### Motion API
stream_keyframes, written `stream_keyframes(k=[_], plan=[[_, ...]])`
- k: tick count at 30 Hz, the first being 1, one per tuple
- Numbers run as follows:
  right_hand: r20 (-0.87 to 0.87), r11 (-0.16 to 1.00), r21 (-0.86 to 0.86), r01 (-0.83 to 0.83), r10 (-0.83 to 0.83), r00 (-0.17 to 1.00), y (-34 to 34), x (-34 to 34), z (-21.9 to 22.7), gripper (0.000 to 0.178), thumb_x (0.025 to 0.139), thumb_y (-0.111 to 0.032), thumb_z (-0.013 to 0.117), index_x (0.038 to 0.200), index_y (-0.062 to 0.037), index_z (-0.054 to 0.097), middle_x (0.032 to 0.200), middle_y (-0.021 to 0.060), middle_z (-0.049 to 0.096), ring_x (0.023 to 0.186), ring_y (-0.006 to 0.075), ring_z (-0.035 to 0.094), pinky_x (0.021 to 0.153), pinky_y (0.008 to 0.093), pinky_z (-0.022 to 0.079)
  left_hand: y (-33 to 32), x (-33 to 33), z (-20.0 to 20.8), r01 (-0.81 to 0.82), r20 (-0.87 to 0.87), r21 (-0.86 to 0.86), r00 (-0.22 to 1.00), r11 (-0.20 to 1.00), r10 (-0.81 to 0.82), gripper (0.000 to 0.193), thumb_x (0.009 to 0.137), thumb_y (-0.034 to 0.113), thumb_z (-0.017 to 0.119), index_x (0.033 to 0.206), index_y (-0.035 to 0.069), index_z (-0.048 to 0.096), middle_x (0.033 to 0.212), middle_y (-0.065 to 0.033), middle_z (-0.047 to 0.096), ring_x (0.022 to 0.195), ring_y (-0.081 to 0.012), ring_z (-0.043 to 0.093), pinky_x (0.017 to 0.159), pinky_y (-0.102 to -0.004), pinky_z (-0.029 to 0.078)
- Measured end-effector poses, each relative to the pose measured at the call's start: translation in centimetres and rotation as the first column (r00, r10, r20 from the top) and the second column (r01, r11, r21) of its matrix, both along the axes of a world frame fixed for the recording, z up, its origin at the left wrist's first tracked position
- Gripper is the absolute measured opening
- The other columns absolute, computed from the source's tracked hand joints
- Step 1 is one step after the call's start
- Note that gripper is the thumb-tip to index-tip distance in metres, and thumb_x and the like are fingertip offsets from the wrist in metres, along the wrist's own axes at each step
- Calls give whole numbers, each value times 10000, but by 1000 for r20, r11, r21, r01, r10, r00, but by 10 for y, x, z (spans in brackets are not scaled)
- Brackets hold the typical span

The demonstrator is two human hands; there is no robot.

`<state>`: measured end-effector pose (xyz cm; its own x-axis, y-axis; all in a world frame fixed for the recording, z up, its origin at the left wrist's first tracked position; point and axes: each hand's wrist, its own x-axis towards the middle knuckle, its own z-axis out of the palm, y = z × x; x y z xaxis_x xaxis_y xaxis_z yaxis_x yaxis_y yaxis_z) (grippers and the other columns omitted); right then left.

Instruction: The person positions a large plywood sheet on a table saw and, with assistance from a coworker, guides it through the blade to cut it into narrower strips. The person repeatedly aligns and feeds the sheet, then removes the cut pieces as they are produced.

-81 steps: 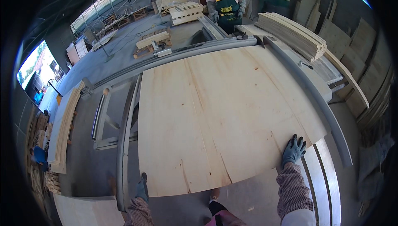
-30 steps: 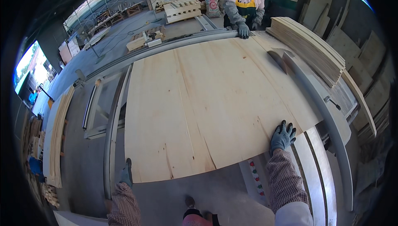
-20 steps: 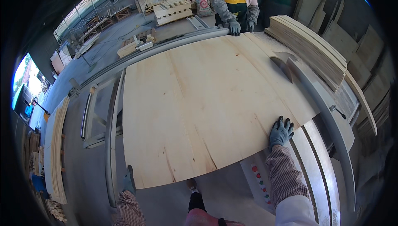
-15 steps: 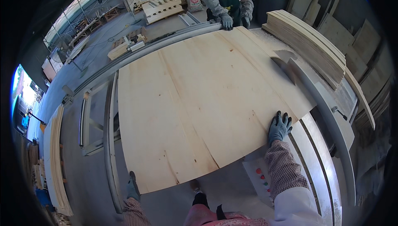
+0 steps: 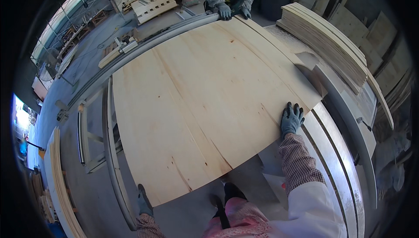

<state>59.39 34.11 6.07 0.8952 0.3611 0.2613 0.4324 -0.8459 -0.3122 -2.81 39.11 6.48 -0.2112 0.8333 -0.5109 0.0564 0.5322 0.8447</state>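
Observation:
A large pale plywood sheet (image 5: pixel 196 102) lies across a sliding table saw. My left hand (image 5: pixel 145 201), in a grey-blue glove, grips the sheet's near left corner; some of its fingers are hidden. Near the right corner, my right hand (image 5: pixel 291 121) rests on the sheet with its gloved fingers spread. Beyond it, a dark curved saw guard or blade (image 5: pixel 310 75) stands at the sheet's right side. From there a cut line runs to the far edge, with a narrow strip (image 5: pixel 275 41) on its right. A co-worker's gloved hands (image 5: pixel 224 12) touch the far edge.
Right of the saw stands a stack of plywood strips (image 5: pixel 323 41) beside a grey fence (image 5: pixel 345 102). A metal rail (image 5: pixel 161 37) crosses behind the sheet. Boards (image 5: pixel 59 181) are stacked at the left, and the slotted metal table (image 5: pixel 331 146) lies beside my right arm.
The sheet has slid forward past the saw, both my hands moving along with it. The cut line beyond the guard shows more plainly. My view has shifted slightly.

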Motion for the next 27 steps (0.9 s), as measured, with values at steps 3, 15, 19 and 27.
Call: stream_keyframes(k=[3, 15, 19, 27], plan=[[5, 1000, 11, 11, -11, 1000, 0, 0, -2, 390, 867, -373, 492, 1255, -334, 503, 1397, 31, 365, 1327, 289, 244, 1060, 532, 145, 2, 0, 4, 95, -76, -51, 992, 994, -99, 781, 861, 623, 383, 1342, 10, 337, 1255, -174, 475, 1048, -293, 543, 843, -383, 480], [11, 996, -86, -11, 12, 1000, -26, -37, -12, 456, 920, -343, 381, 1350, -193, 391, 1432, 65, 320, 1336, 291, 242, 1096, 451, 140, -20, -12, 10, 120, -423, -29, 898, 992, -121, 760, 871, 615, 364, 1104, -85, 545, 1065, -223, 580, 960, -293, 542, 814, -356, 424], [-4, 991, -122, -58, 58, 998, -30, -59, -21, 450, 936, -337, 343, 1358, -184, 375, 1431, 64, 322, 1335, 285, 250, 1092, 443, 149, -36, -59, -53, 66, -485, 85, 874, 994, -16, 737, 867, 603, 392, 1036, -94, 561, 922, -227, 593, 839, -305, 540, 730, -413, 421], [-37, 971, -221, -91, 85, 996, -48, -76, -45, 478, 940, -330, 336, 1396, -188, 307, 1462, 48, 262, 1352, 265, 204, 1088, 444, 152, -58, -79, -76, -32, -295, 7, 955, 999, 33, 534, 879, 488, 483, 778, -31, 564, 659, -27, 444, 616, -135, 398, 546, -341, 350]])
